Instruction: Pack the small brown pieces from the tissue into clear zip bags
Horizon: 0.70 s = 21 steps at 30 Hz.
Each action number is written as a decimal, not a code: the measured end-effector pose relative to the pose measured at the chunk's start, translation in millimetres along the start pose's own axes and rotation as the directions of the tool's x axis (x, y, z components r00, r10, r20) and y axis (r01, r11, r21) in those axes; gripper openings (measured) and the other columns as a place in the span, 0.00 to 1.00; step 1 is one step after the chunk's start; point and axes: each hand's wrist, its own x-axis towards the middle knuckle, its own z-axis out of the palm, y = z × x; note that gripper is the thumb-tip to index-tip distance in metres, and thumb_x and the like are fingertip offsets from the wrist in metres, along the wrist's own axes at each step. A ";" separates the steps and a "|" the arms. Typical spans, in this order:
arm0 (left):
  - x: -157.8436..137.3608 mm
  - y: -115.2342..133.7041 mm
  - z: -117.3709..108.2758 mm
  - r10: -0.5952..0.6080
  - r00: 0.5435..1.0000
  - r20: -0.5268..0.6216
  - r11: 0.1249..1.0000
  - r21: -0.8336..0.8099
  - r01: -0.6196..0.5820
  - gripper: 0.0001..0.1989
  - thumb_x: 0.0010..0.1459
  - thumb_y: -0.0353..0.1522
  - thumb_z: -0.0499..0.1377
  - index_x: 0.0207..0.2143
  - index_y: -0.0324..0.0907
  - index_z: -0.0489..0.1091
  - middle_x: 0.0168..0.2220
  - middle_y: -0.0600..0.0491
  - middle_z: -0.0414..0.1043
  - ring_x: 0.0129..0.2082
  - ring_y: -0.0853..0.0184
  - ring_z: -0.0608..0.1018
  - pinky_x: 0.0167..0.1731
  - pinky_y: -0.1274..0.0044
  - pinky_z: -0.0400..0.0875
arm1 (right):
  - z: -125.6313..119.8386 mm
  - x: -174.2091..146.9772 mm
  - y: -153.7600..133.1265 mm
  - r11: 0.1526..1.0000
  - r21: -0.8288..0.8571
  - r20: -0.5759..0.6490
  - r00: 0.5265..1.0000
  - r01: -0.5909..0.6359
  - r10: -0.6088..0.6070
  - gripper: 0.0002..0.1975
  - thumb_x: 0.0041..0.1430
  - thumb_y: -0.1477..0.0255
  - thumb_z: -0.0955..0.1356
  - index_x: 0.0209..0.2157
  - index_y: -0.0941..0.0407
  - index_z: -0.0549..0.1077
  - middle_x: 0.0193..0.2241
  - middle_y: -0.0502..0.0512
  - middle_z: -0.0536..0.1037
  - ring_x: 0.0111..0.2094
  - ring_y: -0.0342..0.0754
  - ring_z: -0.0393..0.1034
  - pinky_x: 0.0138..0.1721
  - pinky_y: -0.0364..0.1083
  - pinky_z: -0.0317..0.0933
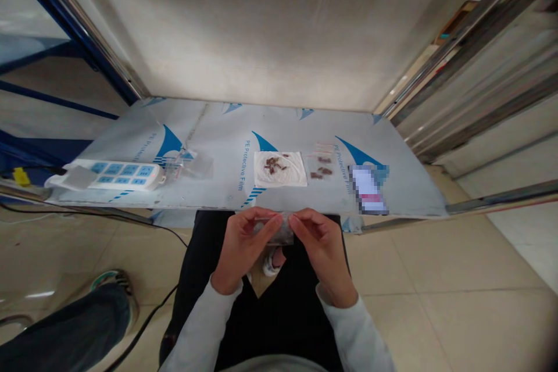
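Between my two hands is a small clear plastic bag [282,237], held over my lap at the front edge of the table. My left hand [246,244] pinches its upper left part with thumb and fingers. At its upper right corner my right hand [320,247] is closed in a pinch too. Just beyond the hands, a white paper sheet [294,174] lies on the table with small brown pieces [275,165] heaped on it. To its right rest small clear bags [321,164] with brown pieces inside. Whether the held bag contains anything is unclear.
The film-covered metal table [218,128] also bears a pixelated phone [368,189], several loose clear bags [187,164] and a white power strip [126,174]. Black cables [143,319] trail on the floor. Another person's leg [87,314] is at lower left.
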 end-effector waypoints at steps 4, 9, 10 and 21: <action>-0.5 -0.5 2.8 -0.026 0.999 0.019 0.999 0.042 0.025 0.08 0.50 0.35 0.66 0.29 0.38 0.77 0.29 0.50 0.80 0.30 0.66 0.79 0.33 0.77 0.73 | -1.3 -2.1 3.4 0.997 -0.056 0.059 0.997 0.047 -0.044 0.05 0.57 0.67 0.70 0.32 0.55 0.75 0.29 0.51 0.78 0.32 0.44 0.70 0.37 0.43 0.64; 1.2 1.0 1.7 -0.012 1.000 0.003 0.992 0.129 0.012 0.09 0.52 0.36 0.64 0.28 0.39 0.79 0.27 0.51 0.80 0.29 0.65 0.79 0.32 0.77 0.72 | -4.6 1.3 4.2 1.000 -0.016 0.054 0.998 0.014 -0.013 0.07 0.53 0.66 0.72 0.31 0.54 0.74 0.28 0.51 0.78 0.30 0.44 0.73 0.34 0.42 0.67; 1.8 1.2 0.0 -0.030 0.998 0.055 0.994 0.111 0.024 0.10 0.53 0.37 0.63 0.30 0.39 0.80 0.28 0.51 0.80 0.30 0.65 0.80 0.33 0.76 0.73 | -6.0 3.2 3.8 1.000 -0.016 0.066 0.998 0.001 0.000 0.08 0.53 0.65 0.72 0.30 0.54 0.73 0.27 0.51 0.78 0.28 0.45 0.72 0.32 0.42 0.67; 49.9 -22.0 -53.9 0.009 0.993 -0.114 0.940 0.339 0.030 0.28 0.63 0.46 0.46 0.33 0.36 0.79 0.30 0.46 0.81 0.29 0.63 0.81 0.33 0.74 0.74 | -40.4 55.0 -8.0 0.917 -0.393 -0.185 0.970 0.074 -0.157 0.12 0.52 0.61 0.71 0.32 0.56 0.74 0.16 0.47 0.72 0.16 0.42 0.65 0.20 0.41 0.59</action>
